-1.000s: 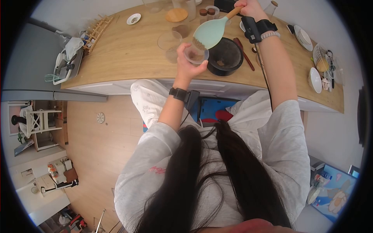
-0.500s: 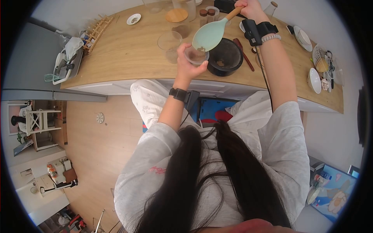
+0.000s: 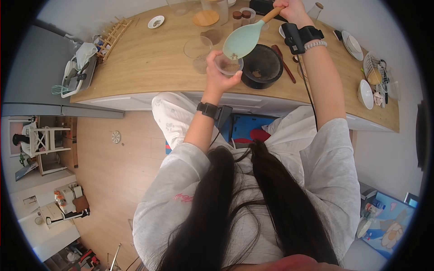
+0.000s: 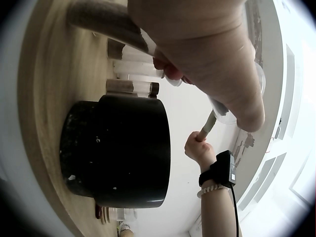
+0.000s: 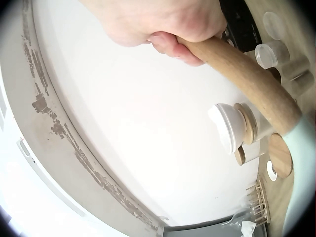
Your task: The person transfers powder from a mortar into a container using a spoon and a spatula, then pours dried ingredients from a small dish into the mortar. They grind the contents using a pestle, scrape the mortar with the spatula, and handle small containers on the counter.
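In the head view my left hand holds a small clear plastic cup, thumb on one side and fingers on the other. Brownish crumbly powder lies inside it. High at the right, my right hand grips the wooden handle of a mint-green spoon. The spoon's broad head tilts down over the cup, with a few brown crumbs near its tip. Just right of the cup stands a heavy black bowl with some brown residue at its bottom.
A dark reddish stick lies right of the black bowl. Clear glass containers, a round wooden lid and brown-capped jars stand behind. A small white dish is at the back left, a white bowl at the right edge.
Most of the brown powder on the spoon's head has slid off into the cup, leaving a few crumbs. The spoon has shifted slightly; the left hand stays in place.
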`<act>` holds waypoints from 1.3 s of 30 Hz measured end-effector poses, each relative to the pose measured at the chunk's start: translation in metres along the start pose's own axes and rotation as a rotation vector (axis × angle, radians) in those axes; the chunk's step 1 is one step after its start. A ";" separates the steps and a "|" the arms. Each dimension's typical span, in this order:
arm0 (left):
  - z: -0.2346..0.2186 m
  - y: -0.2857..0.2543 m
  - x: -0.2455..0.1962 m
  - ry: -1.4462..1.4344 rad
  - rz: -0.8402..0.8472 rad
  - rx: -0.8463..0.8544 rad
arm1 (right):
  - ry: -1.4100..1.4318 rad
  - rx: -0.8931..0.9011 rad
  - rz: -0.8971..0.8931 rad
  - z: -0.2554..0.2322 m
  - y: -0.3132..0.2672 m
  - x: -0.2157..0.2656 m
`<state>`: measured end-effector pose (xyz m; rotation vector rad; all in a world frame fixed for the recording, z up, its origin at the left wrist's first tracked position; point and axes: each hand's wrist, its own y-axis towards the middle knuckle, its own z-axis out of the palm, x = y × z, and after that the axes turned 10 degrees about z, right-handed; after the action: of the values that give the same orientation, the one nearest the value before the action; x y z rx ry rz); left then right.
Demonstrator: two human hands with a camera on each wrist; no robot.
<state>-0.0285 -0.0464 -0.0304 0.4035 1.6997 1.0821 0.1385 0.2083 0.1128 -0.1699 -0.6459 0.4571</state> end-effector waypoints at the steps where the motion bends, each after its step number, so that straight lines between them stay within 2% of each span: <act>1: 0.000 0.000 0.000 0.000 -0.007 -0.001 | -0.005 0.003 -0.015 0.001 -0.001 0.000; 5: 0.000 -0.001 0.001 0.001 -0.009 -0.001 | -0.013 0.011 -0.022 0.004 -0.003 -0.001; 7: 0.000 0.000 0.000 0.006 -0.006 0.002 | -0.018 0.069 -0.028 0.002 -0.002 0.000; 11: -0.003 -0.001 -0.002 -0.007 -0.047 0.057 | -0.015 0.070 -0.043 0.006 -0.007 0.000; 23: -0.003 -0.001 -0.005 0.016 -0.057 0.053 | 0.032 0.109 -0.130 0.015 -0.035 0.005; 25: -0.002 0.001 -0.005 0.021 -0.036 0.031 | 0.012 0.171 -0.145 0.014 -0.041 0.007; 28: -0.001 0.001 -0.003 0.023 -0.010 0.006 | 0.051 0.241 -0.173 0.005 -0.040 0.010; 38: 0.000 -0.001 -0.001 0.012 -0.019 -0.009 | 0.111 0.192 -0.253 -0.033 -0.043 0.035; 39: 0.000 -0.002 0.000 0.011 -0.019 -0.009 | 0.050 0.178 -0.287 -0.034 -0.049 0.037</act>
<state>-0.0284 -0.0476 -0.0318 0.3754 1.7049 1.0790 0.2031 0.1820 0.1203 0.0802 -0.5664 0.2312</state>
